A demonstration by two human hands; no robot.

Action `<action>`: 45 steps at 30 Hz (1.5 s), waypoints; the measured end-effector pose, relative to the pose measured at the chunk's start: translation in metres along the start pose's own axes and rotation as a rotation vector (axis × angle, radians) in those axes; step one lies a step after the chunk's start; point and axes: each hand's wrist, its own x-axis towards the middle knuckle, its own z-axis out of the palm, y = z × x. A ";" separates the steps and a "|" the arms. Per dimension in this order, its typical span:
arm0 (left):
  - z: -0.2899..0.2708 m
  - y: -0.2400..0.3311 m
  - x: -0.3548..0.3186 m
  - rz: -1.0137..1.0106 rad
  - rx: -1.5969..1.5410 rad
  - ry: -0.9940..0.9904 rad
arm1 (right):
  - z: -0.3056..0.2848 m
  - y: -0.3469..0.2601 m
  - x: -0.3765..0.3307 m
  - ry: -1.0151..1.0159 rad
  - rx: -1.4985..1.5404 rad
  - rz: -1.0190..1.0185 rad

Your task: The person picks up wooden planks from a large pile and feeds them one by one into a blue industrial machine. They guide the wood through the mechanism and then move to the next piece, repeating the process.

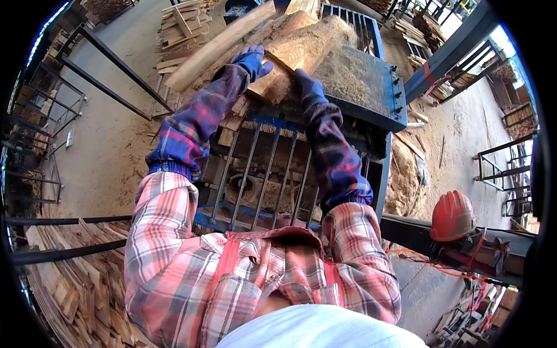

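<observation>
My left hand, in a blue glove, lies on sawdust-covered wood with its thumb apart from its fingers. A thick, rough-edged wooden board slants away from me over the blue machine. At its near end is my right hand, gloved too, closed against the board's edge; its fingertips are partly hidden. Left of my left hand, a long pale plank lies at a slant. Sawdust coats the blue machine's flat bed on the right.
Metal bars form a rack between my forearms. Stacked wood strips stand at lower left, with another pile at the far left. A red hard hat rests on a dark beam at right. A blue post rises at far right.
</observation>
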 end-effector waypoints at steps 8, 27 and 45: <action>0.034 0.053 -0.056 0.093 -0.625 0.185 | -0.048 0.002 -0.021 -0.028 0.323 0.448; 0.187 0.110 -0.304 -0.470 -1.615 0.089 | -0.088 0.110 -0.349 0.037 0.368 0.472; 0.209 0.003 -0.283 -0.364 -0.330 0.436 | 0.018 0.083 -0.284 -0.517 -1.177 -0.324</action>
